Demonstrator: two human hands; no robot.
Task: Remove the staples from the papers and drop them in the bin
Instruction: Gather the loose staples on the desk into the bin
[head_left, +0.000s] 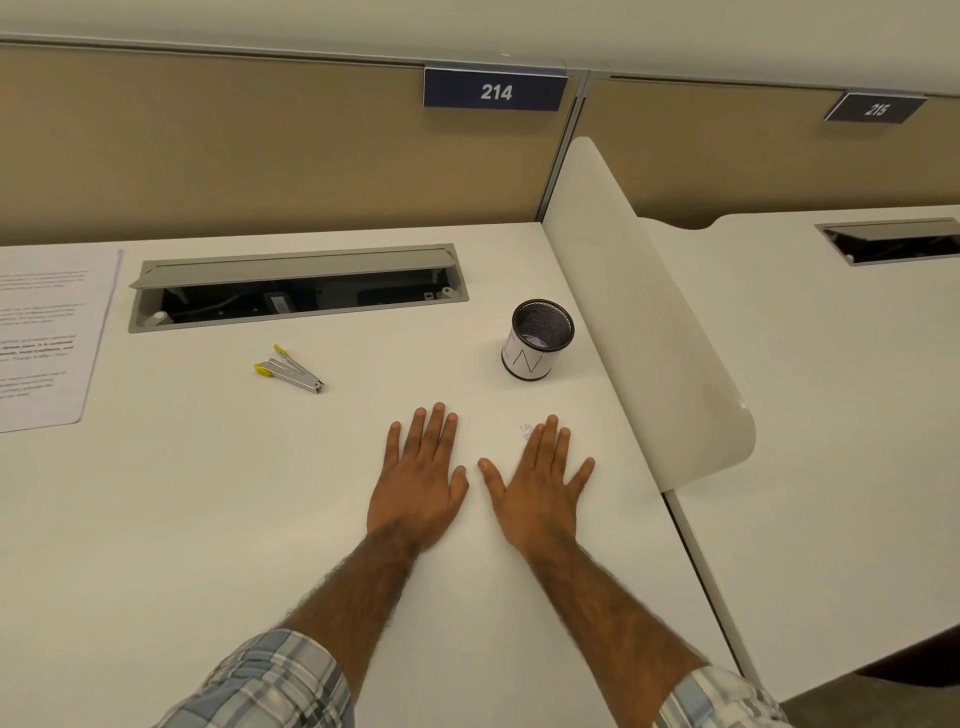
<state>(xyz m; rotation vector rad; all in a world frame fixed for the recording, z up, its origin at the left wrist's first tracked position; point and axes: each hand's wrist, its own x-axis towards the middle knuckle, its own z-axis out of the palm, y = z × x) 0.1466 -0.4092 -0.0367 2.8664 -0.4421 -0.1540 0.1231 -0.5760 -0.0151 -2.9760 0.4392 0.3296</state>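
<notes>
Resting my left hand (418, 480) and right hand (540, 486) spread flat at lower centre, I am leaving the staple remover (291, 370) and papers (44, 332) at the left, apparently untouched.

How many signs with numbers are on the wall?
2. The sign reading 214 hangs on the partition above the cable hatch. The sign reading 215 hangs further right, above the neighbouring desk. Others may lie out of view.

a plaid shirt (270, 680) in pale blue, grey and white, with short sleeves (722, 699). the hairy forearms (358, 587), the left hand (418, 483) and the right hand (537, 488) are bare.
</notes>
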